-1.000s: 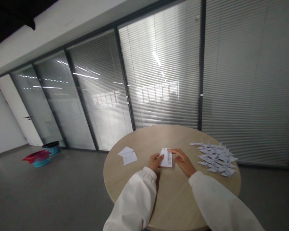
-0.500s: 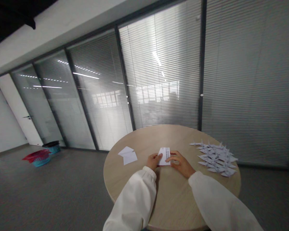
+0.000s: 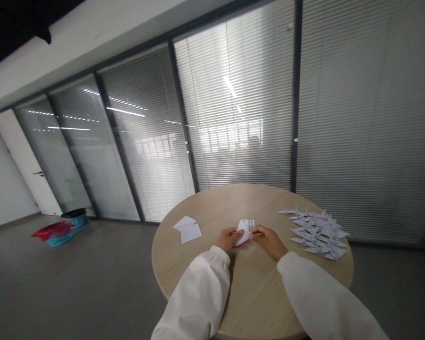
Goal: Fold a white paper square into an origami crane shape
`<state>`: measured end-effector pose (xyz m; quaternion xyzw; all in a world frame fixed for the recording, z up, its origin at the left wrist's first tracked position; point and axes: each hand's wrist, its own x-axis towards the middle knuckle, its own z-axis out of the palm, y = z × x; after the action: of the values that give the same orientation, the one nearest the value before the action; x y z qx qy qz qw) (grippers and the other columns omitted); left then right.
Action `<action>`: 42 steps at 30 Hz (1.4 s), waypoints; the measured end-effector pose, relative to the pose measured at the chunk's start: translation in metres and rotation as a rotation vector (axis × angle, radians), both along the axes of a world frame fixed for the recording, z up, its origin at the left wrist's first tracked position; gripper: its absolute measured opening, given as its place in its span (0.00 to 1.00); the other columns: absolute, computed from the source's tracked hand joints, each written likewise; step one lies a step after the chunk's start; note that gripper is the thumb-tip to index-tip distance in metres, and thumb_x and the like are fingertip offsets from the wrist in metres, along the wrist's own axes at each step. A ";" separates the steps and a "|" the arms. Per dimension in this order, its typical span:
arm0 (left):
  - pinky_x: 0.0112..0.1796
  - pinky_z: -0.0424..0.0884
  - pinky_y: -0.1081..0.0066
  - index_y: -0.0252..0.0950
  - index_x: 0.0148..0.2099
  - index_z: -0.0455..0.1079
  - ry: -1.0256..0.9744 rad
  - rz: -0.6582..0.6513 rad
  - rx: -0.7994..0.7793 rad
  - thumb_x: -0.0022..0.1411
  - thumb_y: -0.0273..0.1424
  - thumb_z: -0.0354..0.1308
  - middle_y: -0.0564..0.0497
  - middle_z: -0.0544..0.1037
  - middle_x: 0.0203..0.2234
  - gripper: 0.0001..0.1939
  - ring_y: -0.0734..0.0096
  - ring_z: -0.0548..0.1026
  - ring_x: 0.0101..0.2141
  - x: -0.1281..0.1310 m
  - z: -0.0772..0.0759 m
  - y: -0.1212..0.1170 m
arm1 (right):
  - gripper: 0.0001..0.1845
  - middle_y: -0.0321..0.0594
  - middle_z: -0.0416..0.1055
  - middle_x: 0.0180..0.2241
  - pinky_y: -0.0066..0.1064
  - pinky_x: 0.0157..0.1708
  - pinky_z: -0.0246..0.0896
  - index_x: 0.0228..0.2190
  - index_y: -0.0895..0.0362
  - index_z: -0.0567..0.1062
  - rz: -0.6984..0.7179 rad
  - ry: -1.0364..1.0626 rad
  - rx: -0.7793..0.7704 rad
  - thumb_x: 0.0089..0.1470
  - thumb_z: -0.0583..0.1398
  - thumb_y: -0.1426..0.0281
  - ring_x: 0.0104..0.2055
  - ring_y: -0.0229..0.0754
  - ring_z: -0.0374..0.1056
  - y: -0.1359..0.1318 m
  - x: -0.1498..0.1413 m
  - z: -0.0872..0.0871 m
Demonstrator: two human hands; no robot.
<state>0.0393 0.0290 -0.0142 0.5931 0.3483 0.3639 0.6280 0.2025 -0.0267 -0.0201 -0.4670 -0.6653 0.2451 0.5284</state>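
My left hand (image 3: 228, 239) and my right hand (image 3: 268, 242) meet at the middle of the round wooden table, both pinching a small white sheet of printed paper (image 3: 245, 231). The paper is tilted and looks folded, and its lower part is hidden by my fingers. To its left lie loose white paper sheets (image 3: 187, 232). To the right of my right hand, a heap of several white origami cranes (image 3: 317, 233) sits apart from it. White sleeves cover both my forearms.
A glass wall with slatted blinds (image 3: 241, 108) stands behind the table. Far left, a red-and-teal basket (image 3: 53, 233) and a teal bin (image 3: 75, 217) stand on the grey floor near a white door (image 3: 28, 165).
The paper has turned from a flat upright strip into a tilted, shorter shape gripped by both hands. My right hand has moved from beside it to pinching its right edge.
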 end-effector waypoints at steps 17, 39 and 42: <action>0.23 0.67 0.73 0.27 0.32 0.70 0.078 -0.096 0.132 0.42 0.48 0.59 0.47 0.75 0.21 0.26 0.72 0.71 0.21 0.004 -0.002 -0.005 | 0.11 0.33 0.68 0.22 0.25 0.27 0.55 0.25 0.57 0.71 -0.101 0.017 -0.003 0.42 0.60 0.62 0.26 0.37 0.63 0.007 0.003 -0.011; 0.21 0.65 0.75 0.27 0.32 0.71 0.102 -0.118 0.148 0.44 0.45 0.59 0.47 0.75 0.21 0.23 0.74 0.70 0.18 0.004 -0.003 -0.007 | 0.16 0.31 0.70 0.23 0.28 0.28 0.59 0.34 0.54 0.61 -0.073 0.126 -0.023 0.41 0.60 0.66 0.26 0.39 0.67 0.002 0.000 -0.005; 0.20 0.64 0.76 0.27 0.34 0.71 0.126 -0.121 0.149 0.44 0.44 0.60 0.47 0.76 0.22 0.23 0.74 0.70 0.18 0.004 -0.003 -0.008 | 0.20 0.31 0.70 0.23 0.29 0.28 0.59 0.36 0.53 0.59 -0.081 0.140 -0.043 0.41 0.60 0.67 0.26 0.40 0.68 0.002 0.001 -0.004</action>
<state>0.0431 0.0214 -0.0168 0.6798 0.3227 0.3124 0.5798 0.2036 -0.0252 -0.0242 -0.4864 -0.6018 0.2698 0.5731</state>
